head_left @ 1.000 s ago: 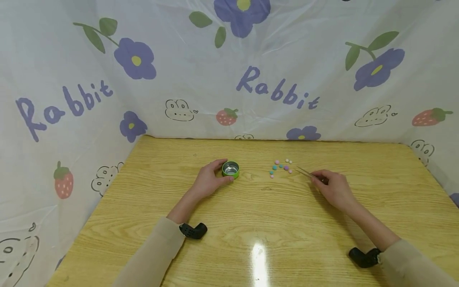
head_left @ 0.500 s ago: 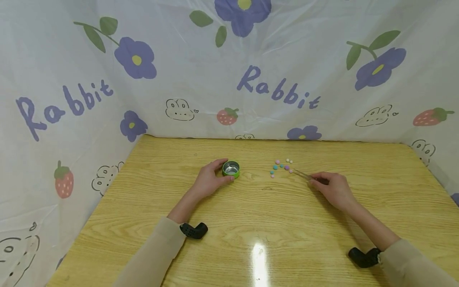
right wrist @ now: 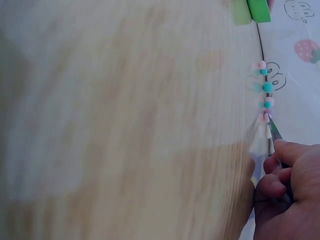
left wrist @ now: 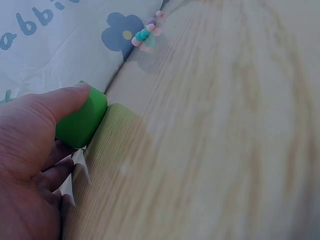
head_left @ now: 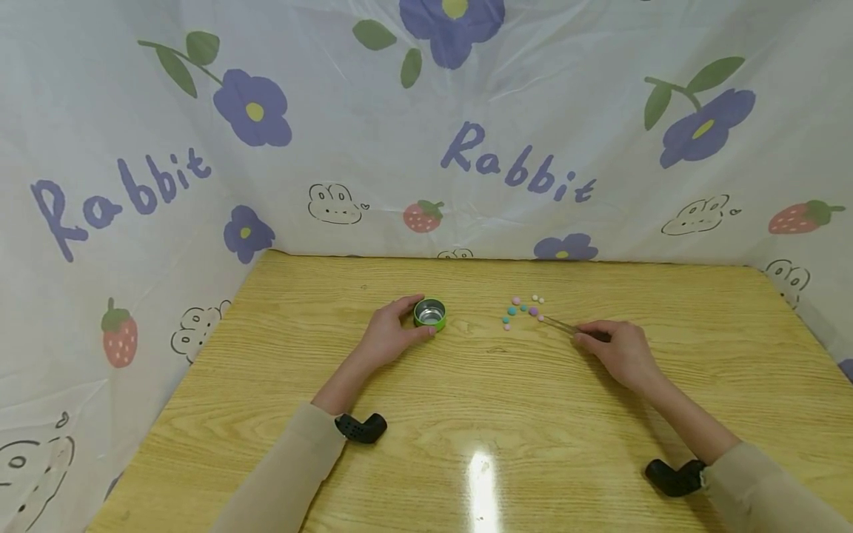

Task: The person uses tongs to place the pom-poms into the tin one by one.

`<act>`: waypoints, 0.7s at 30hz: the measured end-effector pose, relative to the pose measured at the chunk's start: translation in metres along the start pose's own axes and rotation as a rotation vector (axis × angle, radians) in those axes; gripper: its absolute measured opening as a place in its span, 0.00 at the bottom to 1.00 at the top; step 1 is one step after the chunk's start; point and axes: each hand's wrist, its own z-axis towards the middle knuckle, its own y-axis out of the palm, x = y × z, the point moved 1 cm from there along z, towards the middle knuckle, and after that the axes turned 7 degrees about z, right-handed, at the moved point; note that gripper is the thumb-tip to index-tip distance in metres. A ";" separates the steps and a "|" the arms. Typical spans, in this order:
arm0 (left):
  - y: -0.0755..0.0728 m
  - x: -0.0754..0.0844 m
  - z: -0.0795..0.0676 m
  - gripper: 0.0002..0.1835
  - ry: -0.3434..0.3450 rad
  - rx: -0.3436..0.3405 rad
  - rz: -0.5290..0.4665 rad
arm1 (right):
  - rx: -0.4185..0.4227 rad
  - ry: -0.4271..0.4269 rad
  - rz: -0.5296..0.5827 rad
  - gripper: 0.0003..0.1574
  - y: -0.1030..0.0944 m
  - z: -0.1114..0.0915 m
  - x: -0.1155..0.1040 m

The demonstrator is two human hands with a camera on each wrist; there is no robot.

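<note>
My left hand [head_left: 389, 334] grips a small round green tin [head_left: 429, 323] between thumb and fingers. The tin stands upright on the table, its silvery inside showing in the head view. In the left wrist view the thumb lies along the green side wall [left wrist: 89, 120]. My right hand [head_left: 621, 351] pinches a pair of tweezers [head_left: 561, 324] that points left. Their tips are right at a small pink ball [head_left: 541, 318] at the right of a loose group. Close by lie a purple ball [head_left: 533, 312], a larger teal ball [head_left: 512, 311] and several other pink, teal and white balls.
Both hands work over a wooden table [head_left: 426, 414]. A white cloth [head_left: 373, 133] printed with flowers, rabbits and strawberries hangs along its back and left side. Black wrist devices, such as the left one [head_left: 361, 428], sit at both sleeves.
The tweezers in my right hand have moved slightly down and left, from beside the balls to the pink ball. The left hand and the tin have stayed put.
</note>
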 end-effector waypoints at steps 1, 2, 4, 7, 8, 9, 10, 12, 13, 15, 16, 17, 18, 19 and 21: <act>0.000 0.000 0.000 0.39 -0.001 0.000 0.001 | 0.000 0.002 0.000 0.15 0.000 0.000 0.000; 0.000 0.001 0.000 0.39 -0.003 0.000 -0.001 | 0.002 0.002 -0.001 0.15 0.001 0.000 0.000; -0.001 0.001 -0.001 0.40 -0.007 -0.001 -0.001 | 0.004 0.004 -0.005 0.15 0.001 0.001 0.000; -0.001 0.002 -0.002 0.40 -0.009 0.000 -0.001 | 0.012 0.005 -0.007 0.14 0.002 0.001 0.000; -0.001 0.002 -0.002 0.40 -0.010 0.001 -0.001 | 0.014 0.005 -0.008 0.14 0.002 0.001 0.000; -0.001 0.002 -0.002 0.40 -0.009 0.002 0.000 | 0.017 0.005 -0.010 0.14 0.002 0.001 0.001; -0.001 0.002 -0.002 0.40 -0.009 0.003 0.001 | 0.020 0.003 -0.010 0.13 0.003 0.001 0.001; -0.001 0.003 -0.002 0.39 -0.006 0.004 0.003 | 0.026 -0.003 -0.013 0.13 0.003 0.001 0.001; -0.001 0.003 -0.002 0.39 -0.006 0.003 0.005 | 0.029 -0.007 -0.015 0.13 0.003 0.001 0.000; -0.001 0.003 -0.001 0.39 -0.005 0.003 0.007 | 0.036 -0.015 -0.018 0.12 0.004 0.001 0.000; -0.001 0.003 -0.001 0.39 -0.006 0.003 0.007 | 0.039 -0.019 -0.020 0.12 0.004 0.001 0.000; 0.000 0.003 -0.001 0.39 -0.005 0.003 0.007 | 0.042 -0.022 -0.021 0.12 0.004 0.001 0.000; 0.000 0.003 -0.001 0.39 -0.004 0.004 0.007 | 0.045 -0.026 -0.021 0.12 0.004 0.001 0.000; 0.000 0.003 -0.001 0.39 -0.005 0.005 0.008 | 0.047 -0.031 -0.023 0.12 0.004 0.001 0.000; 0.000 0.002 -0.001 0.38 -0.003 0.006 0.008 | 0.053 -0.036 -0.023 0.11 0.005 0.002 0.001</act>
